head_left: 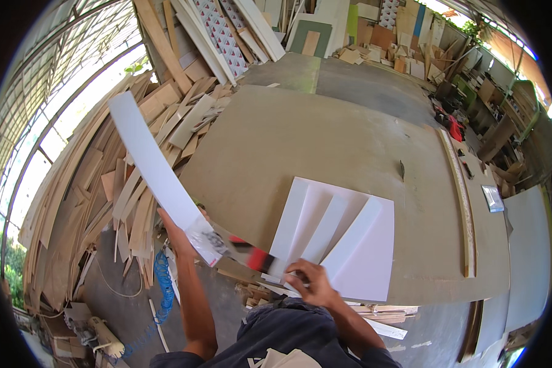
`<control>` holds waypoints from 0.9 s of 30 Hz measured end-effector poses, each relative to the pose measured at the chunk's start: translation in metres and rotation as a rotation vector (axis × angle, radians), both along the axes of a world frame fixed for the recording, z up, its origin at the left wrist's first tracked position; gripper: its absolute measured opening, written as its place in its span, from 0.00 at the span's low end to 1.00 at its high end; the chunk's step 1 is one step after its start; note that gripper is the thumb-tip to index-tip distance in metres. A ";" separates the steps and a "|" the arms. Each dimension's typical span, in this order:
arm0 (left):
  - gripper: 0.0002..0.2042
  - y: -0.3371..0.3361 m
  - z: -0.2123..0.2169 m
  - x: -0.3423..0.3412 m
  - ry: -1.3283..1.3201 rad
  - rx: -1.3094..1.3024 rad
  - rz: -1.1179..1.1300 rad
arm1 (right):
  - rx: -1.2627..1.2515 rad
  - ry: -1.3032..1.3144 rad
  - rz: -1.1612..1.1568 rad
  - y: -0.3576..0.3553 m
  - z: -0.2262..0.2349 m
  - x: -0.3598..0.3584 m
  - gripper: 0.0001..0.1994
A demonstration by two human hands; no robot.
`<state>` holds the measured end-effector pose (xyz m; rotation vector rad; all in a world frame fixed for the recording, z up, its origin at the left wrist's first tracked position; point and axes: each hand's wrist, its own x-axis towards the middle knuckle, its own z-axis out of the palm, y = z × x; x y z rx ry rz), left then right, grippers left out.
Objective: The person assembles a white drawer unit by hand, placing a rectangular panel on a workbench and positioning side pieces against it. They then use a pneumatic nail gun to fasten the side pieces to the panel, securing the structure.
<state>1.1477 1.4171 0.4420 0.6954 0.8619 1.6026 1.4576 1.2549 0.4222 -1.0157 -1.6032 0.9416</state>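
My left hand (179,238) is closed round the lower part of a long white board (156,162), which tilts up and away to the left. Crinkled clear plastic (201,232) lies over the board's near end. From there a motion-blurred strip with red and black bands (251,253) stretches towards my right hand (311,283); its kind is too smeared to tell. The fingers of that hand are bent together at the strip's greyish end. Beside it, a white panel (365,267) lies on the large brownish table (257,135), with three narrow white strips (325,227) fanned out on it.
Wood offcuts (92,184) are heaped along the left. A blue coiled hose (161,285) hangs below them. On the table's right lie a long wooden bar (459,196) and a small silvery packet (492,199). Tall boards (227,37) lean at the back.
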 end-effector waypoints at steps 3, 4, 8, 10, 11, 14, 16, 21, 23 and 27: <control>0.36 0.004 0.020 -0.015 0.059 0.074 0.031 | -0.003 -0.693 -0.245 -0.030 0.000 0.060 0.35; 0.36 0.006 0.026 -0.014 0.060 0.096 0.046 | 0.021 -0.780 -0.342 -0.043 -0.012 0.083 0.40; 0.36 0.020 0.025 -0.023 0.037 0.166 0.031 | -0.439 -0.986 -0.619 -0.113 -0.032 0.161 0.21; 0.37 0.021 0.023 -0.018 0.018 0.157 -0.019 | -0.437 -1.050 -0.818 -0.154 -0.041 0.194 0.10; 0.38 0.016 0.029 -0.010 0.017 0.139 -0.039 | -0.463 -0.995 -0.884 -0.173 -0.032 0.203 0.11; 0.39 0.015 0.022 0.005 0.061 0.094 -0.124 | -0.533 -0.954 -1.156 -0.233 -0.034 0.223 0.18; 0.37 0.017 0.003 0.012 0.075 0.070 -0.200 | -0.641 -0.915 -1.268 -0.273 -0.046 0.232 0.19; 0.24 0.013 -0.026 0.055 0.387 -0.080 -0.313 | -0.944 -0.865 -1.720 -0.435 -0.172 0.249 0.16; 0.19 0.005 -0.031 0.080 0.392 -0.125 -0.388 | -0.992 -1.019 -1.859 -0.494 -0.218 0.223 0.12; 0.20 -0.012 -0.060 0.131 0.442 -0.132 -0.589 | -1.407 -0.651 -1.613 -0.540 -0.241 0.172 0.15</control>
